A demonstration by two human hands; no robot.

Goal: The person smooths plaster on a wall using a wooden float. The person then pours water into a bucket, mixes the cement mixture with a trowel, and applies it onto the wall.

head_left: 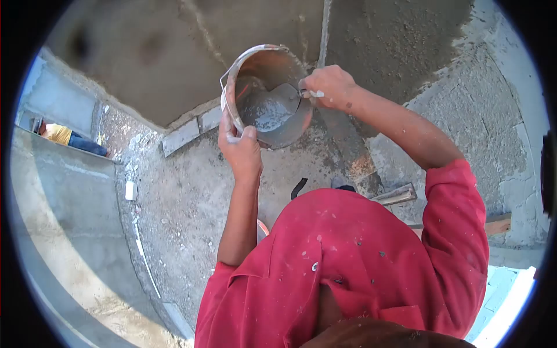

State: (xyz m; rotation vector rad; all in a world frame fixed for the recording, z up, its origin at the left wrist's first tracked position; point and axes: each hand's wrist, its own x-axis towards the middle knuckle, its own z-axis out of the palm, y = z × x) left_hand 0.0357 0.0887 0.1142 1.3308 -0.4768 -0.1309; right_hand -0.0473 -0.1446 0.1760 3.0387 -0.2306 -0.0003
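My left hand (pixel 241 151) grips the lower left rim of a round bucket (pixel 301 124), its thumb on the edge. Wet grey mortar (pixel 266 111) lies inside the tilted bucket, and the wire handle hangs at its left side. At the bucket's right rim my right hand (pixel 329 87) is closed round the handle of a trowel (pixel 286 98). The rounded trowel blade reaches into the bucket over the mortar. Grey smears mark the fingers of both hands.
Smooth grey plaster (pixel 145 58) spans the upper left, with rougher wet plaster (pixel 400 40) at upper right. A wooden piece (pixel 395 196) lies on the gritty ground (pixel 180 203). Far left, a person in a yellow top (pixel 57 134) is visible. A white block (pixel 131 190) sits near rubble.
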